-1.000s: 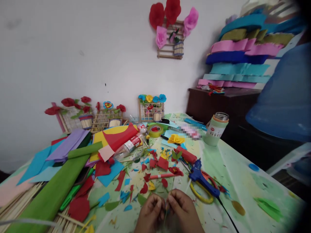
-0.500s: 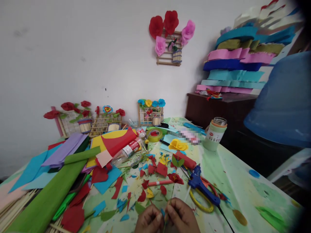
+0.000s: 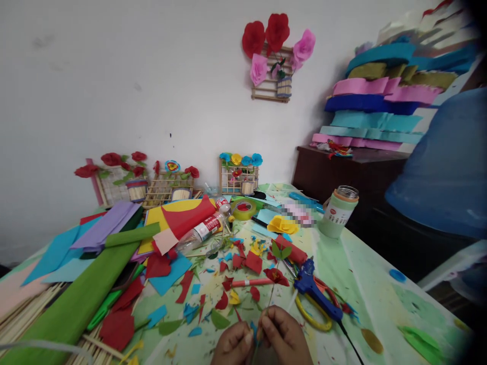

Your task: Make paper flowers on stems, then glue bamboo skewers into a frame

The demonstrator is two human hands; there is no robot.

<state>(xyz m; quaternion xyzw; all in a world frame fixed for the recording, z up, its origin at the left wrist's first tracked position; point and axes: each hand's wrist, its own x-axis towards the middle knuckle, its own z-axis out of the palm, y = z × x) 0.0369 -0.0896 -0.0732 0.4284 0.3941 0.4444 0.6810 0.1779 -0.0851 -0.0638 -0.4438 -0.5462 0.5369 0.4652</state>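
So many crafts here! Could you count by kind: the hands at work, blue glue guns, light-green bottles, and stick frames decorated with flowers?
Hands: 2 (left hand, right hand)
Blue glue gun: 1
Light-green bottle: 1
Flower-decorated stick frames: 4 (left table frame, middle table frame, right table frame, wall frame)
Total: 8

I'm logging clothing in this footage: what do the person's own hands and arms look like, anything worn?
The left hand and right hand are bare: no gloves, and no ring or marking that can be made out. No sleeve shows, as the picture ends about at the wrists.
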